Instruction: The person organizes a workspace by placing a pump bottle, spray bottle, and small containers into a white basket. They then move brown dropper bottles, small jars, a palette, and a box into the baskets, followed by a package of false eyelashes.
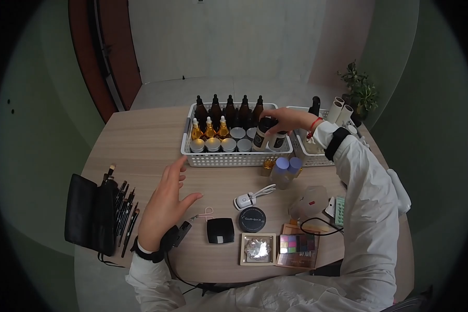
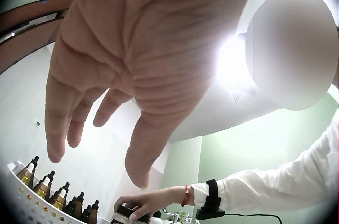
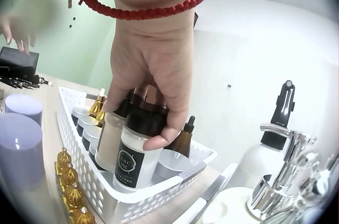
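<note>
My right hand (image 1: 287, 120) reaches over the front right corner of a white perforated basket (image 1: 239, 161) and grips the black cap of a clear bottle with a black label (image 3: 131, 163). A second black-capped bottle (image 3: 110, 142) stands right beside it under the same fingers. Both bottles are inside the basket, alongside silver-lidded jars (image 1: 212, 144), amber dropper bottles (image 1: 209, 128) and dark dropper bottles (image 1: 230, 108). My left hand (image 1: 165, 196) is held over the table left of the basket, fingers extended and thumb apart, with nothing in it.
Lilac-capped bottles (image 1: 282, 165) and gold-topped bottles (image 3: 69, 187) stand before the basket. Nearer lie an eyelash curler (image 1: 244, 200), a round black case (image 1: 252, 220), a black compact (image 1: 220, 230) and an eyeshadow palette (image 1: 297, 243). Makeup brushes (image 1: 120, 213) lie left; a second white basket (image 1: 317, 159) stands right.
</note>
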Motion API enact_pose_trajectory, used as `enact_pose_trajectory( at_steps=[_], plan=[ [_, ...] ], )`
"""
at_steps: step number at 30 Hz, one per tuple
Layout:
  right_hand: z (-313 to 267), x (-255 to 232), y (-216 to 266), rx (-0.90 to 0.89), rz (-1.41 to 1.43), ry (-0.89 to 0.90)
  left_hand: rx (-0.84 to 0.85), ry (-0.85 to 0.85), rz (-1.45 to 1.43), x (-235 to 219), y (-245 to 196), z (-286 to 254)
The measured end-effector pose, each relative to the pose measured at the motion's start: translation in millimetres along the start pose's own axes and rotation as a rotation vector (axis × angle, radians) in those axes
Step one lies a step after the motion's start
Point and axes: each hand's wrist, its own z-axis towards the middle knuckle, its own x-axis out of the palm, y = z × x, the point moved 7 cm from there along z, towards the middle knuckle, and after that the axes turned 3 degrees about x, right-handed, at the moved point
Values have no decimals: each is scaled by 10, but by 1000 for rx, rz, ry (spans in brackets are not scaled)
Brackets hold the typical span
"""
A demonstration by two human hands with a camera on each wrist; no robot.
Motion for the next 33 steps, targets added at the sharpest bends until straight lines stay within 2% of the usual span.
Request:
enact_pose_trajectory(
  at_steps=[7,18,21,24,26,30,32,33],
  plan=[
    [165,256,-140,27,-17,60,-5,19,13,-5,-52,-15],
    [191,342,-138,47,-31,102,-16,37,33,-7,-51,-21],
    [277,399,-262,88,-32,111,-7,45,63,1,-61,-28],
    [315,403,-303,40,-39,55,11,46,61,-2,-67,-38],
    [228,328,-242,40,-167,-44,32,47,64,-7,-80,-45],
    [182,276,-192,35,-154,1,21,57,109,-11,-82,-53],
    [215,272,-217,-76,-278,-20,44,57,118,-11,-89,-58],
    [277,283,-278,-75,-279,-20,43,57,117,-11,-87,-62]
  ],
)
